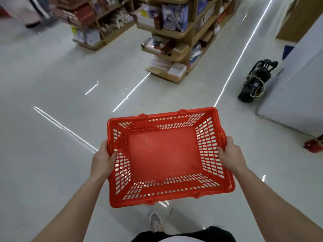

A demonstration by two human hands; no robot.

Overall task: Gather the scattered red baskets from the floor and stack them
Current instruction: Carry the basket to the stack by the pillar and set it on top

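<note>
I carry one empty red plastic basket (164,154) with slotted walls in front of me, above the pale floor. My left hand (103,159) grips its left rim, thumb hooked inside the wall. On the opposite side my right hand (230,154) grips the right rim the same way. The basket is level and open side up. No stack of baskets is in view.
Wooden shop shelves (174,49) full of goods stand ahead, with a second unit (97,23) at the back left. A black folded cart (255,81) leans by a white counter (297,95) on the right. A red object (314,145) sits at the right edge. My shoe (155,222) shows below.
</note>
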